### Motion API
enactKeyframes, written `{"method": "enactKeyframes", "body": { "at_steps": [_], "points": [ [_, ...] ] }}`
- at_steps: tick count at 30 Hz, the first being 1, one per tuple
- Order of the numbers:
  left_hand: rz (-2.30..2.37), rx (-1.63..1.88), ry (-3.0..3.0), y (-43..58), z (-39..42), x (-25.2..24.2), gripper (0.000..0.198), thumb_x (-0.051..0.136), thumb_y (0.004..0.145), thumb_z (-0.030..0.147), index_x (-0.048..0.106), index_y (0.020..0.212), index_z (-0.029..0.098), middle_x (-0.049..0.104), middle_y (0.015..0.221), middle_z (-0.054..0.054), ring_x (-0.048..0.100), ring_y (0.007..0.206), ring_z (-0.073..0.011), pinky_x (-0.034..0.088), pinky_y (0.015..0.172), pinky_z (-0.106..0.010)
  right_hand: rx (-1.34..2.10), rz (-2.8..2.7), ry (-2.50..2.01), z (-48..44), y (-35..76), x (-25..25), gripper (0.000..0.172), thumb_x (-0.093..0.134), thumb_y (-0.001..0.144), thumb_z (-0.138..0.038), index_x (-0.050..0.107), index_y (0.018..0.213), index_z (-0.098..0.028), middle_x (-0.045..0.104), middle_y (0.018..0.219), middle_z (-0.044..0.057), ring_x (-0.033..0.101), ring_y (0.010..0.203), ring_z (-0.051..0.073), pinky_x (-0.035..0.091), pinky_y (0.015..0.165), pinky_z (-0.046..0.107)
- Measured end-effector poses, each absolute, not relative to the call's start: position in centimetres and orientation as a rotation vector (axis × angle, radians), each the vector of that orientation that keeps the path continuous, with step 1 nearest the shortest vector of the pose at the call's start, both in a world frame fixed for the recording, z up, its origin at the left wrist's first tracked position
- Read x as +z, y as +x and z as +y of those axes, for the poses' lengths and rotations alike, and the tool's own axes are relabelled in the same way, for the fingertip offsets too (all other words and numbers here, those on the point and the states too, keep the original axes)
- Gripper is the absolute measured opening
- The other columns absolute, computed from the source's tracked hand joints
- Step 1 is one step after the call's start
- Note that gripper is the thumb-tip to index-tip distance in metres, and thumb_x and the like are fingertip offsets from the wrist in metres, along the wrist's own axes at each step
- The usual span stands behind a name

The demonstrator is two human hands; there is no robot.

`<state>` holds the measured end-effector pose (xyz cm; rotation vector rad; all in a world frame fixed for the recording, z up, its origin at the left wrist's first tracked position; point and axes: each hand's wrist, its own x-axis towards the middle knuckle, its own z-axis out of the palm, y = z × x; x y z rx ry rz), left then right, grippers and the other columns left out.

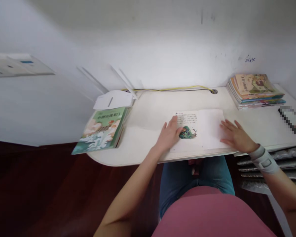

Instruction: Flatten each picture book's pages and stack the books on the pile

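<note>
**Open picture book (209, 128) pinned under both hands at the front edge of the table (148, 112)**

We're seeing the left hand (169, 135) flat on the left page, just beside the green illustration, and the right hand (236, 135) well apart, fingertips on the right page's outer edge. A green-covered book (101, 130) overhangs the table's left edge; a stack of books (255, 90) sits back right.

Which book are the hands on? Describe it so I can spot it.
On the white desk against the wall, look to the middle of the front edge. The open book lies there under the left hand and right hand. Unlike the closed green book and the stacked books, it lies open, showing text above a green picture.
</note>
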<state>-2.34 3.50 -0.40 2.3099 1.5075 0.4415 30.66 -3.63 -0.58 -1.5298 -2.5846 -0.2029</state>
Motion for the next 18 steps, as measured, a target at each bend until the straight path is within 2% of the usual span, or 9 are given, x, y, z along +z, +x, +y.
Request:
{"method": "enactKeyframes", "body": {
  "at_steps": [3,6,9,11,13,15,18],
  "points": [
    [1.483,0.651,2.007,-5.1,2.9,-2.0,0.065,0.039,0.093,0.04,0.021,0.148,0.011,0.036,0.148,-0.021,0.039,0.135,-0.0293,0.03,0.109,-0.048,-0.168,-2.671,-1.353,-4.1,26.6,-1.1,0.068,0.044,0.089,-0.057,0.042,0.139,-0.011,0.044,0.143,0.021,0.036,0.135,0.032,0.025,0.109,0.054],
    [1.42,0.88,1.631,-5.1,2.1,-2.4,0.065,0.047,0.09,0.041,0.024,0.147,0.019,0.046,0.142,-0.018,0.046,0.13,-0.0263,0.031,0.11,-0.047,-0.154,-2.73,-1.298,-4.3,23.8,-1.2,0.081,0.048,0.082,-0.066,0.046,0.134,-0.005,0.046,0.138,0.027,0.041,0.131,0.035,0.029,0.107,0.053],
    [1.273,1.19,1.172,-4.3,2.1,-1.4,0.06,0.059,0.084,0.038,0.038,0.138,0.025,0.051,0.138,-0.014,0.053,0.123,-0.0241,0.038,0.105,-0.044,-0.142,-2.732,-1.329,-4.2,22.7,-0.9,0.078,0.048,0.081,-0.067,0.051,0.129,-0.005,0.053,0.13,0.028,0.049,0.123,0.035,0.032,0.105,0.053],
    [1.118,1.332,0.917,-3.8,2.5,-0.3,0.053,0.067,0.078,0.034,0.049,0.127,0.024,0.055,0.133,-0.012,0.061,0.112,-0.0223,0.045,0.098,-0.041,-0.123,-2.714,-1.347,-4.0,22.5,-0.6,0.077,0.049,0.08,-0.068,0.053,0.125,-0.006,0.055,0.127,0.027,0.052,0.119,0.035,0.037,0.101,0.053],
    [1.002,1.297,0.848,-3.4,2.9,0.7,0.046,0.071,0.073,0.032,0.058,0.115,0.019,0.063,0.121,-0.012,0.066,0.099,-0.021,0.05,0.091,-0.038,-0.096,-2.706,-1.323,-3.7,22.4,-0.5,0.076,0.051,0.077,-0.069,0.056,0.121,-0.007,0.055,0.128,0.026,0.053,0.117,0.036,0.041,0.098,0.052],
    [0.963,1.118,1.035,-3.0,3.1,1.5,0.04,0.07,0.072,0.034,0.064,0.107,0.016,0.069,0.108,-0.011,0.067,0.093,-0.0227,0.052,0.087,-0.039,-0.068,-2.707,-1.284,-3.6,22.3,-0.6,0.075,0.054,0.076,-0.068,0.056,0.12,-0.007,0.054,0.129,0.026,0.052,0.118,0.037,0.043,0.096,0.051],
    [0.953,0.812,1.679,-2.9,3.2,1.6,0.045,0.068,0.071,0.04,0.066,0.11,0.017,0.069,0.11,-0.011,0.063,0.103,-0.0293,0.048,0.093,-0.044,-0.047,-2.713,-1.274,-3.6,22.5,-1.0,0.076,0.054,0.078,-0.066,0.054,0.123,-0.005,0.052,0.131,0.026,0.051,0.12,0.036,0.042,0.099,0.049]
  ]
}}
